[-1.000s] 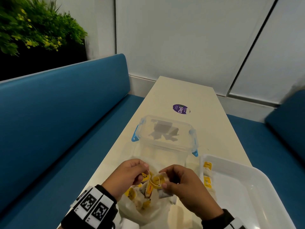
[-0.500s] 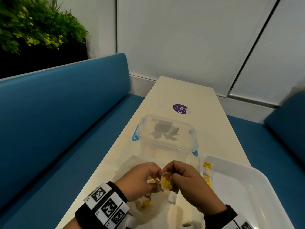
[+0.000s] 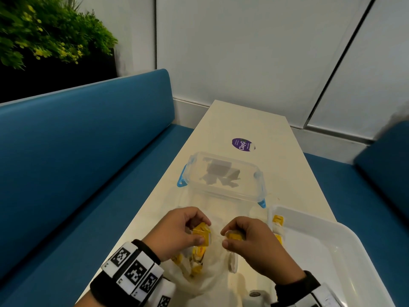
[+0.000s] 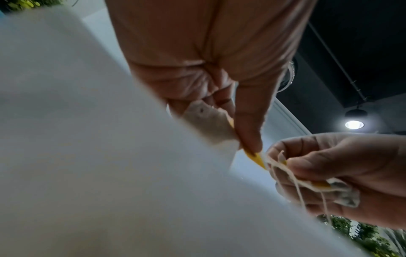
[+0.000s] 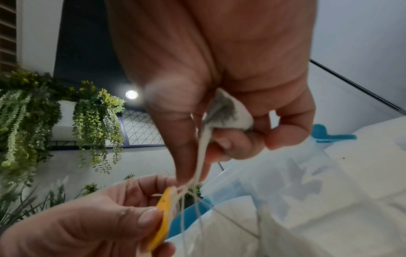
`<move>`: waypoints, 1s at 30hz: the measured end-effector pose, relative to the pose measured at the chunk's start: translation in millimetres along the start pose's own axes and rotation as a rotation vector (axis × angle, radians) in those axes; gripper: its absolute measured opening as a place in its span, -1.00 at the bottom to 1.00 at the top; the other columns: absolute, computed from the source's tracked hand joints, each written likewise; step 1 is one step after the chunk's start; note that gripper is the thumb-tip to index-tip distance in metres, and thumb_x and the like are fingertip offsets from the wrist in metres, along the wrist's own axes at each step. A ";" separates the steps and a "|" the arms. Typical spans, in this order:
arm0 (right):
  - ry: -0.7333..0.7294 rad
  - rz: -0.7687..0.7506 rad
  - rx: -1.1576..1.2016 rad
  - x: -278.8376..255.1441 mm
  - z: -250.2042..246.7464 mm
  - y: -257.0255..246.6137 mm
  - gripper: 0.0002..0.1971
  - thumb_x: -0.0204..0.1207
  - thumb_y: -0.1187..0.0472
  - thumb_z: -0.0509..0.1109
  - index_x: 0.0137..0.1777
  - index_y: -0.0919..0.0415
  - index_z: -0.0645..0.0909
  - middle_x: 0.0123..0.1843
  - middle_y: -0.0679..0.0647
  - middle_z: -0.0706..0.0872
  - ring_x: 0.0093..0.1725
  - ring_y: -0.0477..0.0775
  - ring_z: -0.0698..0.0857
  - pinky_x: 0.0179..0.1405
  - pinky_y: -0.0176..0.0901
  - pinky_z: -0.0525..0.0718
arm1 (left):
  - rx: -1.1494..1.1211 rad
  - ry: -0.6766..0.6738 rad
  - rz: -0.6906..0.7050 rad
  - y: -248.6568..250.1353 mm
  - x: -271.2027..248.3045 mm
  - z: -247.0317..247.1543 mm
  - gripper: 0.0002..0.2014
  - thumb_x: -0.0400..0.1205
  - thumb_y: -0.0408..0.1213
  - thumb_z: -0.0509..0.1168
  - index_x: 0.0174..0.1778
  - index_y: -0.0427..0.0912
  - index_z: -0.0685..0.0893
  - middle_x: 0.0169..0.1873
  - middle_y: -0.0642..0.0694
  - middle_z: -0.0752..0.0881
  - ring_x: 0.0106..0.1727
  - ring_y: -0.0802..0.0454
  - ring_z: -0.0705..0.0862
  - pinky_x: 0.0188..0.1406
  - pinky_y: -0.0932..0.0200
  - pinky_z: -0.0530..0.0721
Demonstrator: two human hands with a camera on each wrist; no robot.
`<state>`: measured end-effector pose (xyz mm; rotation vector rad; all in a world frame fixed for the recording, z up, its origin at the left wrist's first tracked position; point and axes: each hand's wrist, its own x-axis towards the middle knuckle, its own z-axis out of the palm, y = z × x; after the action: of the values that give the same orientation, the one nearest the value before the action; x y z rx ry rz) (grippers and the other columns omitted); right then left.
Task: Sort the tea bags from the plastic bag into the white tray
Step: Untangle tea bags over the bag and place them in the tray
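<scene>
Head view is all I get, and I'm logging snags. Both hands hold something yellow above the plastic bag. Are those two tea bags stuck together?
Observer: It looks so. The right wrist view shows pale strings running from the right hand to the left hand, crossing in a tangle.
Operator: What does the right hand grip?
Observer: A white tea bag pouch, tucked inside its curled fingers.
Operator: And the left?
Observer: Its thumb pinches a yellow tag; the left wrist view shows a second pouch held behind it.
</scene>
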<state>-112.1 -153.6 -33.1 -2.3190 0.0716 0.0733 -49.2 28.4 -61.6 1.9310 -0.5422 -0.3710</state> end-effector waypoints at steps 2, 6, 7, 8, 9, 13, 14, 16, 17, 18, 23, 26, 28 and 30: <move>0.015 0.002 0.012 0.3 0.0 1.0 -0.82 0.41 0.24 0.51 -0.27 -0.07 0.62 -0.24 -0.17 0.68 -0.22 -0.27 0.66 -0.17 -0.46 0.65 | 0.005 -0.019 -0.016 -1.3 -0.2 -2.4 -0.68 0.35 -0.44 0.55 -0.16 0.07 0.71 -0.30 0.02 0.72 -0.24 0.16 0.63 -0.14 0.28 0.66; 0.044 0.008 0.048 3.2 -2.0 3.2 -0.83 0.43 0.27 0.49 -0.29 0.00 0.63 -0.27 -0.13 0.69 -0.30 -0.35 0.64 -0.35 -0.56 0.54 | -0.014 -0.024 -0.009 -4.5 2.0 -6.3 -0.79 0.40 -0.41 0.54 -0.21 -0.01 0.74 -0.39 0.09 0.75 -0.35 0.30 0.64 -0.27 0.44 0.55; 0.048 0.009 0.048 4.1 -2.2 4.0 -0.83 0.43 0.28 0.49 -0.30 0.00 0.63 -0.26 -0.13 0.69 -0.30 -0.33 0.64 -0.36 -0.56 0.53 | -0.009 -0.011 -0.005 -4.5 2.4 -6.5 -0.82 0.41 -0.40 0.53 -0.22 -0.03 0.75 -0.35 0.03 0.77 -0.36 0.29 0.65 -0.29 0.46 0.55; 0.051 0.014 0.045 4.7 -2.4 4.7 -0.82 0.43 0.28 0.49 -0.30 -0.01 0.62 -0.25 -0.13 0.69 -0.28 -0.30 0.64 -0.35 -0.55 0.53 | -0.005 0.001 -0.002 -4.2 2.9 -6.4 -0.84 0.42 -0.40 0.52 -0.23 -0.04 0.75 -0.30 -0.03 0.78 -0.36 0.28 0.65 -0.29 0.45 0.57; 0.047 0.020 0.043 4.9 -2.5 6.0 -0.81 0.43 0.28 0.48 -0.30 -0.03 0.62 -0.23 -0.13 0.69 -0.24 -0.28 0.64 -0.33 -0.55 0.53 | -0.007 0.010 0.000 -4.3 3.1 -6.1 -0.85 0.43 -0.41 0.51 -0.23 -0.05 0.75 -0.27 -0.07 0.78 -0.34 0.26 0.65 -0.28 0.43 0.59; -0.029 0.061 0.042 4.4 -3.3 6.9 -0.76 0.41 0.34 0.45 -0.23 -0.07 0.63 -0.18 -0.11 0.70 -0.20 -0.23 0.65 -0.25 -0.50 0.58 | 0.002 0.039 0.001 -5.4 4.0 -5.9 -0.83 0.49 -0.41 0.45 -0.23 0.00 0.75 -0.25 -0.05 0.77 -0.25 0.19 0.69 -0.11 0.25 0.70; -0.054 0.075 0.061 3.8 -3.5 6.5 -0.74 0.40 0.38 0.43 -0.20 -0.06 0.64 -0.18 -0.07 0.72 -0.23 -0.21 0.66 -0.25 -0.47 0.61 | 0.028 0.049 0.002 -6.0 4.0 -5.2 -0.81 0.50 -0.39 0.44 -0.24 0.04 0.74 -0.26 0.00 0.76 -0.22 0.20 0.69 -0.07 0.23 0.69; -0.095 0.102 0.142 2.5 -3.6 5.2 -0.71 0.40 0.47 0.37 -0.11 0.01 0.65 -0.17 0.05 0.74 -0.34 -0.24 0.65 -0.35 -0.39 0.60 | 0.113 0.069 0.012 -6.0 3.2 -1.0 -0.79 0.52 -0.36 0.42 -0.25 0.12 0.71 -0.21 0.09 0.73 -0.14 0.23 0.65 0.01 0.22 0.65; -0.103 0.112 0.193 2.1 -3.4 4.4 -0.70 0.41 0.50 0.34 -0.08 0.05 0.64 -0.16 0.10 0.75 -0.42 -0.27 0.62 -0.43 -0.40 0.55 | 0.173 0.080 0.029 -5.1 2.2 2.4 -0.78 0.52 -0.33 0.42 -0.24 0.16 0.69 -0.16 0.14 0.70 -0.08 0.24 0.63 0.05 0.23 0.62; -0.103 0.118 0.236 1.6 -3.3 3.6 -0.69 0.42 0.52 0.33 -0.05 0.08 0.63 -0.16 0.14 0.76 -0.48 -0.29 0.60 -0.48 -0.43 0.50 | 0.231 0.090 0.055 -3.0 1.2 6.1 -0.79 0.51 -0.28 0.42 -0.24 0.20 0.67 -0.11 0.19 0.65 -0.03 0.26 0.59 0.07 0.24 0.59; -0.071 0.113 0.258 1.4 -0.9 1.9 -0.69 0.42 0.48 0.37 -0.04 0.01 0.60 -0.18 0.08 0.77 -0.43 -0.23 0.63 -0.45 -0.44 0.54 | 0.293 0.077 0.036 10.6 -0.8 22.3 -0.88 0.47 -0.04 0.45 -0.27 0.27 0.63 -0.11 0.24 0.61 -0.06 0.27 0.57 0.00 0.31 0.57; -0.070 0.114 0.229 1.3 0.5 1.6 -0.68 0.40 0.47 0.38 -0.05 -0.01 0.60 -0.19 0.05 0.76 -0.41 -0.22 0.64 -0.41 -0.41 0.60 | 0.312 0.065 0.019 14.2 1.8 27.9 -0.91 0.45 0.04 0.45 -0.25 0.26 0.65 -0.14 0.24 0.59 -0.08 0.26 0.57 -0.05 0.31 0.56; -0.061 0.112 0.216 0.8 0.6 1.4 -0.68 0.39 0.45 0.41 -0.06 -0.03 0.59 -0.16 0.08 0.75 -0.35 -0.15 0.65 -0.37 -0.37 0.64 | 0.318 0.064 0.023 16.4 2.5 30.7 -0.90 0.44 0.05 0.46 -0.25 0.26 0.65 -0.14 0.25 0.58 -0.09 0.27 0.56 -0.01 0.28 0.56; -0.054 0.107 0.211 0.0 -0.3 0.8 -0.67 0.37 0.43 0.44 -0.06 -0.04 0.58 -0.13 0.10 0.74 -0.27 -0.09 0.66 -0.31 -0.32 0.70 | 0.331 0.082 0.030 18.9 2.3 32.3 -0.88 0.43 0.04 0.46 -0.26 0.27 0.63 -0.12 0.24 0.58 -0.08 0.26 0.56 0.06 0.23 0.58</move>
<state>-112.1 -154.3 -33.5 -2.1005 0.1675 0.1743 -66.8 -4.4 -57.3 2.2415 -0.6072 -0.1894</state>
